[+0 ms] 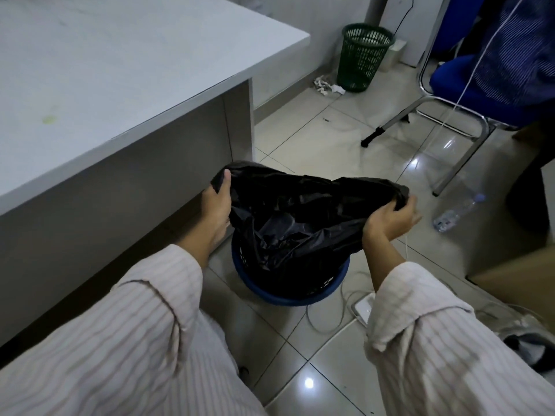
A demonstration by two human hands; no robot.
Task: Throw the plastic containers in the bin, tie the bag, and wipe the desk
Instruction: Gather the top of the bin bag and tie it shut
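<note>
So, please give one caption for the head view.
Both hands hold the black bag above the blue bin.

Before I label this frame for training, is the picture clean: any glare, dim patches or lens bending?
Head view: ceiling lights glare off the floor tiles; the black bag is underexposed, its folds barely readable; the desk edge bows with wide-angle distortion; the plastic bottle looks soft and washed out.

A black plastic bin bag [300, 211] sits in a round blue plastic bin [288, 292] on the tiled floor, right of the white rectangular desk [120, 70]; a green mesh wastebasket [363, 55] stands behind.
</note>
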